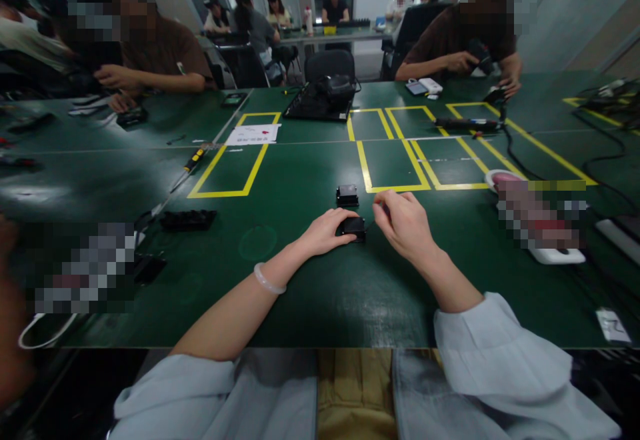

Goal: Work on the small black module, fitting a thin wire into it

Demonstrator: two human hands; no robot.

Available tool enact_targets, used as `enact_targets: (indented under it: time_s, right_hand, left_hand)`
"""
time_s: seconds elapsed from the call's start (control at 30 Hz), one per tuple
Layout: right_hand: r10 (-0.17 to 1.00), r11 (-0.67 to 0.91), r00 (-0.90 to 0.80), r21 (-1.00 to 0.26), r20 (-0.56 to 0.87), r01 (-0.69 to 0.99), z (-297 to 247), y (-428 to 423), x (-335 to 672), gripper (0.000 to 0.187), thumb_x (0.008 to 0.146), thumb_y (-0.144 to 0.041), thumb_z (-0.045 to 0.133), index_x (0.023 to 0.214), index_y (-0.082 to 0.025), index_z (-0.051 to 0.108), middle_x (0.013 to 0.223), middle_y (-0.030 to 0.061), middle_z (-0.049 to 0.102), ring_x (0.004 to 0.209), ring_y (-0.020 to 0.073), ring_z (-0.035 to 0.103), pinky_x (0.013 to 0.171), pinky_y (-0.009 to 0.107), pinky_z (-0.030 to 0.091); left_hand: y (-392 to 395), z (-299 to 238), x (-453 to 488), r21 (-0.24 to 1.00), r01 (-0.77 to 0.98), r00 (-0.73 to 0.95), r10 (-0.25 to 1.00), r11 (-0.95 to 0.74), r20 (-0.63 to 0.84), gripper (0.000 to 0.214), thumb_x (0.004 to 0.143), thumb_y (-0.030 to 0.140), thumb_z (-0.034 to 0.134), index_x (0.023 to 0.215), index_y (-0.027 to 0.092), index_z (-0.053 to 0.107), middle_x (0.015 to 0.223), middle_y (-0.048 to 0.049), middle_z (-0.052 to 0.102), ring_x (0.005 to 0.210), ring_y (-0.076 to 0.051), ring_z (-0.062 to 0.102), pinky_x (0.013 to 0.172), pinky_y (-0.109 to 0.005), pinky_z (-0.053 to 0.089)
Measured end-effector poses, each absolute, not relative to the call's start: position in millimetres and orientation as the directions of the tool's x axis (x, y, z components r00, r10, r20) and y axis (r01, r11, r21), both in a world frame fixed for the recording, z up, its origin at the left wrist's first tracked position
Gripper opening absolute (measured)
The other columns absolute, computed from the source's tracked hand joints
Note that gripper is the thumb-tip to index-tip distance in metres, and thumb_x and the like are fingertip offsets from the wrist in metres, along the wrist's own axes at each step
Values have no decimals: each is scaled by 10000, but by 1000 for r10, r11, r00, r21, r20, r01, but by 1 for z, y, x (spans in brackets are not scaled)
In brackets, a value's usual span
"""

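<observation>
On the green table [310,300] my left hand [327,232] grips a small black box-shaped part [354,228], thumb on its near side and fingers over its far side. Just to the right, my right hand [403,221] is closed, thumb and forefinger pinched together and turned toward that part. A thin dark line seems to run from the pinch toward the part, but what it is I cannot make out. Just beyond my left hand sits a second small black part [347,195], apart from both hands.
Yellow tape outlines [395,189] mark the table ahead. A screwdriver [195,160] lies left, near a black strip-shaped part [188,220]. Right stands a phone-like device on a white holder [557,255]. A black tray [317,110] and black electric tool [467,124] lie farther off. Co-workers sit opposite.
</observation>
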State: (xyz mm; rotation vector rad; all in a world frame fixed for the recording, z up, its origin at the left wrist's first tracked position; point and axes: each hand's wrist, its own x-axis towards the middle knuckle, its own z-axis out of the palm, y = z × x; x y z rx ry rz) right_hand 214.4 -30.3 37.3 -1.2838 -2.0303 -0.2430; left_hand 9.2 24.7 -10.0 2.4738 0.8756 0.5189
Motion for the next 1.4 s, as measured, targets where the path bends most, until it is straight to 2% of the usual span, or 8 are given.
enact_targets:
  time_s: [0.13, 0.4, 0.63, 0.87, 1.23, 1.4]
  right_hand:
    - [700, 496, -259, -192, 666, 847, 37, -31, 215, 171, 950, -346, 458, 903, -202, 538, 709, 12, 611, 667, 167, 548, 710, 294, 379]
    - [708, 483, -240, -209, 664, 850, 35, -31, 213, 98, 931, -232, 425, 934, -205, 519, 724, 18, 610, 661, 171, 539, 715, 300, 393]
    - [704, 497, -239, -223, 669, 838, 35, -30, 213, 121, 899, -200, 428, 974, -195, 522, 757, 29, 630, 689, 181, 556, 729, 309, 399]
    - [695, 503, -245, -213, 676, 838, 35, -31, 215, 142, 932, -335, 480, 922, -203, 532, 697, 11, 596, 661, 171, 533, 694, 294, 379]
    - [695, 486, -239, -198, 678, 851, 34, -29, 214, 97, 906, -199, 443, 964, -206, 519, 737, 15, 619, 674, 175, 557, 723, 304, 405]
    - [695, 493, -252, -191, 673, 848, 36, -31, 214, 87, 922, -231, 454, 960, -190, 520, 720, 8, 605, 663, 167, 549, 729, 299, 400]
  left_hand:
    - [25, -11, 9, 531, 495, 728, 662, -688, 180, 418, 855, 360, 626, 1240, 236, 522, 1156, -53, 604, 1045, -245, 557, 899, -367, 444]
    - [25, -11, 9, 537, 494, 729, 662, -684, 173, 400, 856, 359, 623, 1227, 243, 526, 1164, -45, 600, 1052, -243, 556, 907, -365, 444]
    - [25, -11, 9, 537, 483, 725, 659, -692, 197, 406, 856, 359, 631, 1229, 235, 530, 1147, -50, 602, 1041, -238, 556, 894, -359, 445]
    - [25, -12, 9, 534, 484, 722, 661, -693, 203, 416, 848, 352, 638, 1233, 239, 528, 1139, -51, 610, 1033, -241, 561, 883, -366, 449]
    - [25, -10, 10, 534, 491, 728, 661, -688, 182, 403, 851, 358, 629, 1222, 234, 532, 1154, -56, 606, 1052, -247, 560, 897, -372, 450]
    - [25, -12, 9, 543, 487, 722, 665, -685, 191, 408, 850, 364, 630, 1226, 241, 530, 1148, -53, 609, 1043, -244, 559, 898, -373, 449]
